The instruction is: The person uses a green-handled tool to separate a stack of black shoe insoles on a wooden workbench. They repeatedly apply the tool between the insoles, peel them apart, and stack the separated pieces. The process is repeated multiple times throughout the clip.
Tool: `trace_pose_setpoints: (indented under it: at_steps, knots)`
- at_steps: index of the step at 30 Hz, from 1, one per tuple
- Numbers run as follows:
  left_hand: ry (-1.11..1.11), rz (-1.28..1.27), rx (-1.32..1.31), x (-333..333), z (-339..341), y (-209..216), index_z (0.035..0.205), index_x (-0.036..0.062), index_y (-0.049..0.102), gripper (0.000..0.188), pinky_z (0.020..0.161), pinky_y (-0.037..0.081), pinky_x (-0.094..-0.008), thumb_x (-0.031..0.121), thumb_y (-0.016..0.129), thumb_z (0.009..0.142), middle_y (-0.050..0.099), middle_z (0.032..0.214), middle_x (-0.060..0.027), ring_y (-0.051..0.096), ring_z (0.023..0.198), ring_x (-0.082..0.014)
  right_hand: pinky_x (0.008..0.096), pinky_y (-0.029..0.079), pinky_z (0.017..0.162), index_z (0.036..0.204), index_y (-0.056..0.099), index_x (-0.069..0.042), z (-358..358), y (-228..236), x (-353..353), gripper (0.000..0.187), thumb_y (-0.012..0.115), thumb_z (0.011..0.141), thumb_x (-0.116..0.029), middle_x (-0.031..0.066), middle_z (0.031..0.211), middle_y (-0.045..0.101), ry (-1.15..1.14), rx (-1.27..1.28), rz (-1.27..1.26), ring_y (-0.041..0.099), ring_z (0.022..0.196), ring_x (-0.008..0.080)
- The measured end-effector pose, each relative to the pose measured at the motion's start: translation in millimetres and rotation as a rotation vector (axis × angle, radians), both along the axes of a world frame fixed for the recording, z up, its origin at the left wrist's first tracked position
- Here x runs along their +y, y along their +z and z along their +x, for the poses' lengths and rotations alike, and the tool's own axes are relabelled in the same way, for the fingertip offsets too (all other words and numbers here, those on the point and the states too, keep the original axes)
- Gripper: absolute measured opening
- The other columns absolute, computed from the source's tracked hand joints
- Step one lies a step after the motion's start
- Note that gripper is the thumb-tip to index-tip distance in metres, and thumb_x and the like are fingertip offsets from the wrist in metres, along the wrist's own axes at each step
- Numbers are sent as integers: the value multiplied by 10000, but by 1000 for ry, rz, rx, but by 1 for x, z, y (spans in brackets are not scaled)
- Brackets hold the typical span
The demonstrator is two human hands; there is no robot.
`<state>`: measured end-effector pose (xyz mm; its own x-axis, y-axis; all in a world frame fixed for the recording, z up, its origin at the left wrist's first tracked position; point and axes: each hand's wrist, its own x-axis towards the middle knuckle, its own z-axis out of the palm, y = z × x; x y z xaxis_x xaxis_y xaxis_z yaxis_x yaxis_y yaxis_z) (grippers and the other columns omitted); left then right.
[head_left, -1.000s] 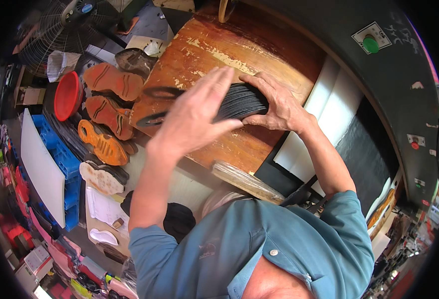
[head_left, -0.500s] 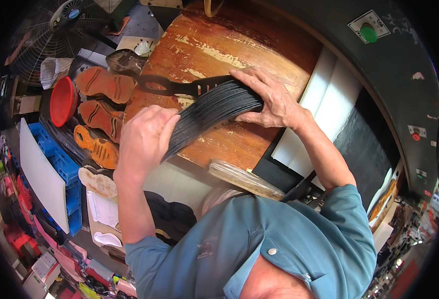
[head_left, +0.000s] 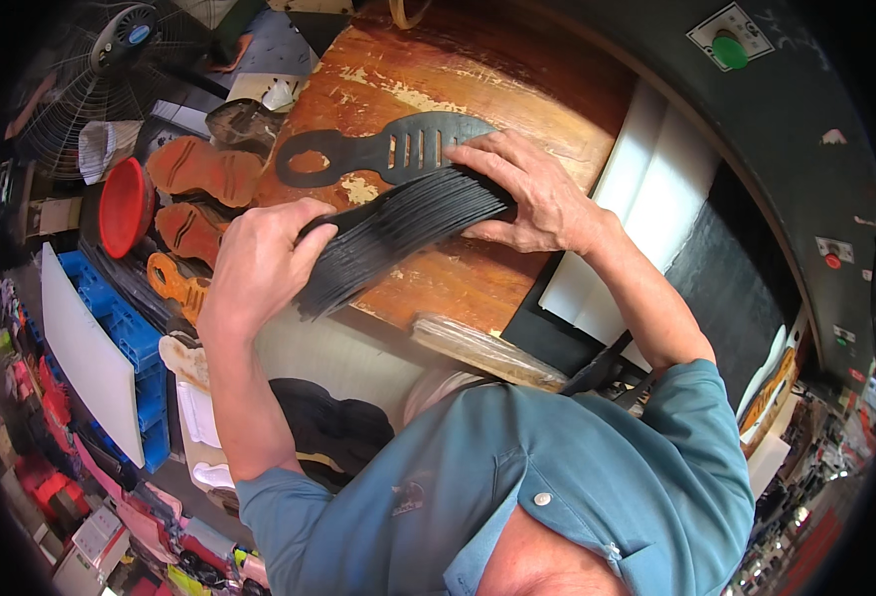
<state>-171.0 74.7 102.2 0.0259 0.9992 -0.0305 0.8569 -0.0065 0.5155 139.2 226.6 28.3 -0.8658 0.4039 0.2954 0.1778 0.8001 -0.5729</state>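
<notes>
Between my hands is a thick stack of thin black sole-shaped sheets [head_left: 398, 233], bent and fanned at its left end. My left hand [head_left: 264, 260] pinches the top of that end between thumb and fingers. Wrapped round the right end, my right hand [head_left: 532, 194] has its thumb below and fingers on top. Behind the stack, a single flat black sole-shaped piece [head_left: 363, 154] with an oval hole and several slots lies on the worn wooden board [head_left: 423, 298]. Its right part reaches to my right fingers.
Left of the board are brown sole-shaped pieces [head_left: 199, 169], a red bowl [head_left: 126, 207], an orange slotted piece [head_left: 174, 283] and a blue crate [head_left: 125, 333]. A fan [head_left: 125, 40] stands far left. A dark machine panel with a green button [head_left: 729, 50] borders the right, beside white sheets [head_left: 622, 233].
My left hand has moved left and slightly down, and the stack's left end fans out more. The slotted black piece behind now lies flatter and shows more fully.
</notes>
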Motion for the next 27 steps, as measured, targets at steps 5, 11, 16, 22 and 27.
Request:
trace_pose_setpoints:
  at_steps: [5, 11, 16, 22, 27]
  knots:
    - [54, 12, 103, 5, -3, -4, 1051, 46, 794, 146, 757, 579, -497, 173, 741, 1003, 745, 876, -227, 727, 838, -447, 549, 545, 1060, 1595, 582, -286, 1, 1, -2, 844, 920, 823, -324, 201, 1542, 560, 31, -32, 145, 595, 1252, 438]
    - [145, 151, 204, 4, -5, -1, 1064, 68, 802, 127, 765, 578, -490, 156, 733, 1004, 754, 913, -215, 733, 855, -440, 563, 527, 1138, 1599, 554, -230, -1, 5, -5, 855, 916, 828, -298, 200, 1597, 511, -21, -77, 112, 566, 1364, 456]
    - [115, 109, 181, 7, -19, 10, 1113, 33, 807, 177, 847, 598, -470, 124, 704, 1001, 789, 1030, -207, 752, 936, -429, 546, 538, 1143, 1580, 548, -186, -5, 4, -3, 868, 929, 802, -228, 207, 1616, 490, -26, -55, 92, 546, 1419, 454]
    - [81, 96, 209, 23, -27, 6, 1141, 23, 800, 199, 863, 598, -468, 130, 694, 1011, 791, 1049, -208, 760, 950, -420, 562, 542, 1131, 1554, 587, -196, 0, 3, -8, 871, 961, 767, -216, 249, 1639, 466, -31, -20, 87, 560, 1405, 491]
    - [325, 235, 148, 26, -42, 17, 1177, 16, 800, 206, 838, 599, -403, 125, 697, 1035, 797, 1015, -219, 787, 913, -386, 561, 576, 1071, 1546, 610, -260, 10, -3, -20, 851, 964, 776, -178, 291, 1624, 477, -26, 24, 51, 606, 1336, 512]
